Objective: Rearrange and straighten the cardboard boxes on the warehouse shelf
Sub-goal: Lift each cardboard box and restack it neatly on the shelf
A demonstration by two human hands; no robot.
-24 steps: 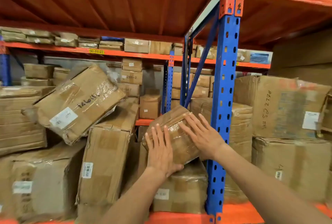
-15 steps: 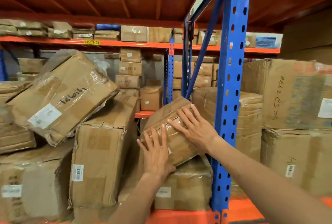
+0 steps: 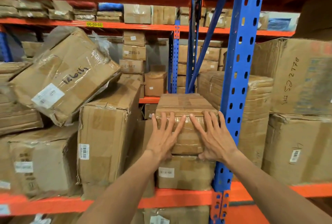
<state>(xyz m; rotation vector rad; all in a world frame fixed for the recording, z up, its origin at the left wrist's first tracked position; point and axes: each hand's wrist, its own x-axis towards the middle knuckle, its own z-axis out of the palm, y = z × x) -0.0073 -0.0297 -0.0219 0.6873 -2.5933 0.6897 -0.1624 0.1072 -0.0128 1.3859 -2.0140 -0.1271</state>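
A small taped cardboard box [image 3: 185, 105] sits level on top of a labelled box [image 3: 185, 171], just left of the blue upright. My left hand [image 3: 163, 137] and my right hand [image 3: 212, 137] lie flat on its front face, fingers spread and pointing up, thumbs under its lower edge. To the left stands a tall box [image 3: 107, 137] with a barcode label. A large crumpled box [image 3: 66, 78] with handwriting leans tilted on top of it and on the stack at the far left.
The blue upright post [image 3: 240, 80] stands right beside my right hand. The orange shelf beam [image 3: 172, 199] runs along the front below the boxes. Large boxes [image 3: 298, 109] fill the bay to the right. Smaller boxes are stacked on the racks behind.
The small box was tilted up on its corner; it now sits level and square on the box below. Both hands moved to its front face. My view came closer.
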